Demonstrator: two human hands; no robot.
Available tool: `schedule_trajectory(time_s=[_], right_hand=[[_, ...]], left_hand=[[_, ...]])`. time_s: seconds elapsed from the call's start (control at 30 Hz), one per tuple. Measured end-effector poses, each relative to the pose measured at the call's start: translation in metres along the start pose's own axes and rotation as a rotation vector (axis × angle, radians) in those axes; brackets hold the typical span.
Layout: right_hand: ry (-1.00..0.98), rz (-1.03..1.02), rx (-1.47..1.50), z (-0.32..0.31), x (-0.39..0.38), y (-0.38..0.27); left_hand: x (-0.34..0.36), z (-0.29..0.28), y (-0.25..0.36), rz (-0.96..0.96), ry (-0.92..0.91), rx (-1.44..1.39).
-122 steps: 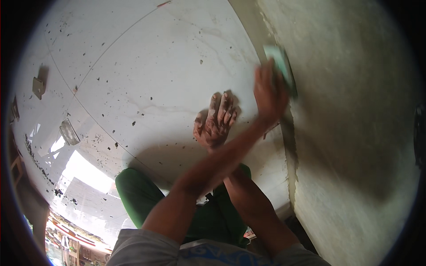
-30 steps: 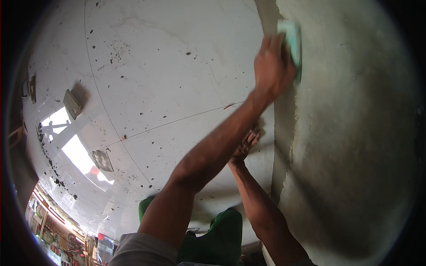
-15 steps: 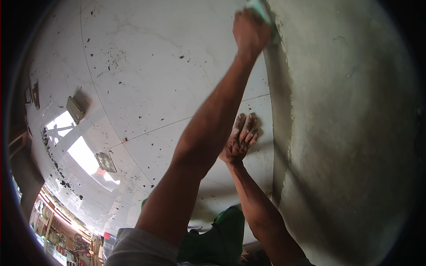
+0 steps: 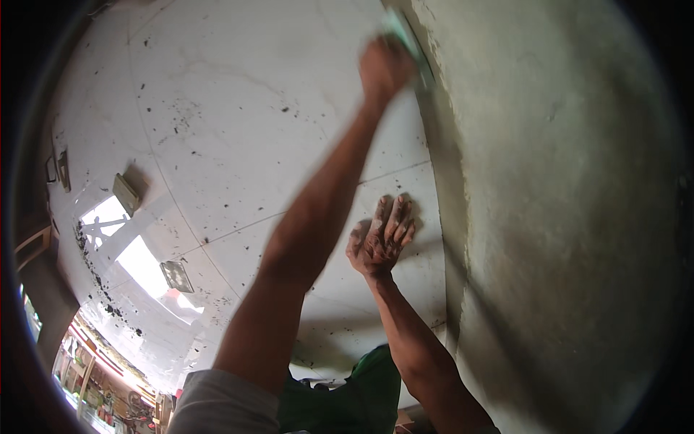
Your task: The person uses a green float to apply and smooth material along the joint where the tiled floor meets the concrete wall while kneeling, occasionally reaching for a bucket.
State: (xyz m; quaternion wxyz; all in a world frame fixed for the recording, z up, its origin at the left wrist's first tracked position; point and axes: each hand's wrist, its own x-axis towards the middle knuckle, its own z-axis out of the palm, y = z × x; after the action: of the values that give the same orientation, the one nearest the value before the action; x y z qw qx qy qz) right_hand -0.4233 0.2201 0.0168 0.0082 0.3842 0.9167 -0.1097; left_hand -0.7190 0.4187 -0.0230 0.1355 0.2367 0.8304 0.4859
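Observation:
At the top, my left hand (image 4: 387, 69) is closed on a pale green flat pad (image 4: 399, 29), blurred by motion, held along the cement-coloured strip where the white tiled surface (image 4: 267, 137) meets the rough grey plastered surface (image 4: 571, 166). My right hand (image 4: 379, 239), its fingers dusty and spread, lies flat on the white tile beside that strip, holding nothing. My left forearm reaches up the middle of the picture, to the left of my right hand.
Small squarish blocks (image 4: 126, 194) and a flat plate (image 4: 176, 276) sit on the tile at left, among dark crumbs and glare. My green-trousered legs (image 4: 340, 401) are below me. Cluttered shelving (image 4: 108, 390) shows at lower left.
My left hand with the pad has moved up and leftward along the strip since a second ago, with motion blur. My right hand, earlier partly hidden behind my left forearm, now shows fully.

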Motion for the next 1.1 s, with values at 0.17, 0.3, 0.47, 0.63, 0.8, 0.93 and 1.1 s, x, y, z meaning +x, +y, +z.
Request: schedule_trajectory(time_s=[0.17,0.3,0.47,0.63,0.8,0.93,1.1], right_hand=[[0.030,0.018,-0.056,-0.002,0.000,0.020],[0.010,0.039,-0.009,0.003,0.002,-0.007],[0.022,0.037,-0.056,0.001,-0.002,0.010],[0.014,-0.020,-0.048,0.002,-0.010,0.020],[0.025,-0.044,0.010,0.020,-0.012,0.023],[-0.034,-0.049,0.126,0.019,-0.027,0.057],[0.005,0.001,-0.001,0.007,-0.003,0.005]], left_hand=[[-0.055,0.004,0.077,0.070,0.199,-0.276],[0.117,-0.066,0.052,-0.169,-0.002,-0.178],[-0.048,0.009,0.025,-0.103,-0.030,-0.166],[-0.073,-0.018,0.091,-0.011,0.079,-0.319],[-0.114,0.012,0.049,-0.184,0.071,-0.207],[-0.156,0.003,0.111,-0.045,0.056,-0.383],[-0.046,-0.020,0.062,-0.094,0.100,-0.144]])
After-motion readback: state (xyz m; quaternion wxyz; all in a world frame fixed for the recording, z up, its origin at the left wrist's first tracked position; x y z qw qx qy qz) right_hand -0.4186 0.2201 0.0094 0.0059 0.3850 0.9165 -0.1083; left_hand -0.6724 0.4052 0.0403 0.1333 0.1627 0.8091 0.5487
